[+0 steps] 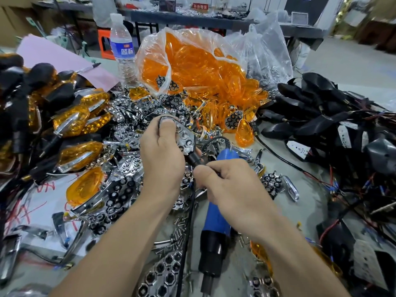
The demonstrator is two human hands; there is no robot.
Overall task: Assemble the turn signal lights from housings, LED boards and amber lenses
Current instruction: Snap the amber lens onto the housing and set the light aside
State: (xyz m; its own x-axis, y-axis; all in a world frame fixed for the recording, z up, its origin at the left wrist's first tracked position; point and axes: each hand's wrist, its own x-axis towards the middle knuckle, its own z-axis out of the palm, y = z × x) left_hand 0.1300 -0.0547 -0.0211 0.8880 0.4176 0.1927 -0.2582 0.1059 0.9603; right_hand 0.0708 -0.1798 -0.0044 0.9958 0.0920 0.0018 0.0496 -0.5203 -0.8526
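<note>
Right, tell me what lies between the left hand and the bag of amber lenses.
Head view: a heap of chrome reflector pieces fills the stretch from the left hand up to the bag of amber lenses.

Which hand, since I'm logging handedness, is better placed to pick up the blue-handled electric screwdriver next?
Right. The right hand hovers directly over the blue-handled electric screwdriver, pinching only a thin black wire; the left hand grips the chrome-faced black housing.

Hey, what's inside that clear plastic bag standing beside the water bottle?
The clear plastic bag is packed with translucent orange lenses; chrome honeycomb reflector pieces show at its open mouth. Whatever lies beneath the lens heap is covered.
</note>
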